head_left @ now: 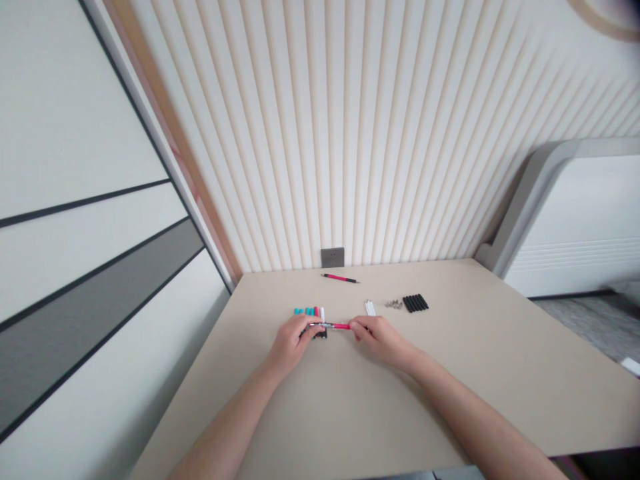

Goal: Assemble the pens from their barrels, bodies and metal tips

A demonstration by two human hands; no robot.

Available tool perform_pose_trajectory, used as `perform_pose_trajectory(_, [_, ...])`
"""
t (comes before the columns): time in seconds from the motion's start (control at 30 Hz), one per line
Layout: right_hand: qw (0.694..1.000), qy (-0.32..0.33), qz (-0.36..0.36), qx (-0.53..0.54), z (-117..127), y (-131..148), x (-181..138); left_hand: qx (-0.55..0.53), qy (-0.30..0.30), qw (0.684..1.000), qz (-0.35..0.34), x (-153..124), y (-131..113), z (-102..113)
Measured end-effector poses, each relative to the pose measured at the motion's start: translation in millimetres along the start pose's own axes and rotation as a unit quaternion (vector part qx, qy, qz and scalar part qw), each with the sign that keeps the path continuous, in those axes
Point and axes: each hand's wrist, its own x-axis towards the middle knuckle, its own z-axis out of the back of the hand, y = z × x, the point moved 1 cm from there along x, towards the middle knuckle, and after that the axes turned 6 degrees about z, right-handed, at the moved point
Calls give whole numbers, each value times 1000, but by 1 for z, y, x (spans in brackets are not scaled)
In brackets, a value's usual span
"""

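My left hand (295, 337) is closed in a pinch on the dark, silvery end of a pen (341, 326). My right hand (377, 335) has its fingers closed around the red end of the same pen, which lies level between both hands above the table. Just behind my left hand is a row of teal, red and white pen barrels (316, 311) with dark ends, partly hidden by the fingers. Thin white sticks (370, 307), perhaps refills, lie behind my right hand. Farther back rests a red and black pen (341, 278).
On the beige table (350, 413), small metal pieces (394, 305) lie in a loose pile beside several black tubes (415, 303) in a row. A wall socket (333, 257) sits at the table's back edge. A white cabinet (75, 280) stands left, a bed headboard (570, 213) right.
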Motion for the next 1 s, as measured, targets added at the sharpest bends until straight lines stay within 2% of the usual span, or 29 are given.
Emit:
perform_pose_trajectory(0.3, [997, -77, 2, 6, 2, -4, 1, 0, 8, 1000, 19, 0, -2, -1])
perform_pose_trajectory(0.5, [991, -83, 105, -30, 2, 1, 1, 10, 10, 999, 48, 2, -3, -2])
perform_pose_trajectory(0.57, [988, -95, 117, -30, 2, 2, 0, 10, 9, 999, 46, 2, -3, -2])
perform_pose_trajectory(0.7, [991, -99, 86, -29, 3, 2, 0, -4, 5, 999, 50, 1, -2, -1])
perform_pose_trajectory(0.87, [998, -23, 41, -29, 3, 1, 0, -12, -8, 997, 73, 1, 0, 0])
perform_pose_trajectory(1.0, [999, -42, 7, -23, 1, 0, 0, -12, -4, 998, 62, 1, 2, -1])
